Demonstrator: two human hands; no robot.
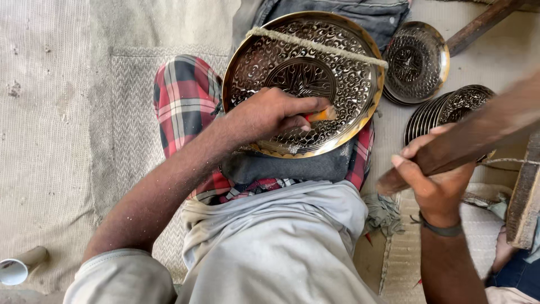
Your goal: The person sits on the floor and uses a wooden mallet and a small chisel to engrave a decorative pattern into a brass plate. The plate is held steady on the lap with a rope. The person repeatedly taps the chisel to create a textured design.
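Centrally, a large engraved brass plate [304,73] rests tilted on a dark cloth pad [292,166] over the person's plaid-clad knee [183,101], its face turned toward the camera and its gold rim exposed all round except at the lower left, where the left hand [264,115] overlaps it. A cord [315,45] crosses the upper part of the plate from rim to rim. Left-hand fingers are curled tight around a small orange-handled tool [320,115], whose tip touches the engraved surface just right of the central medallion. At right, the right hand [436,180] has its fingers wrapped closed about a wooden stick [467,141], blurred, which slants up toward the frame's right edge and stands well apart from the large plate. Behind the stick, a stack of smaller engraved plates [444,110] leans on edge, and a single small plate [416,62] lies just beside the large plate's upper right rim. A wooden block [526,197] occupies the right margin near the stick. Open room lies chiefly to the left, where woven matting [56,112] extends to the frame edge, with only a pale tube [17,267] lying at its lower corner; the right side is crowded
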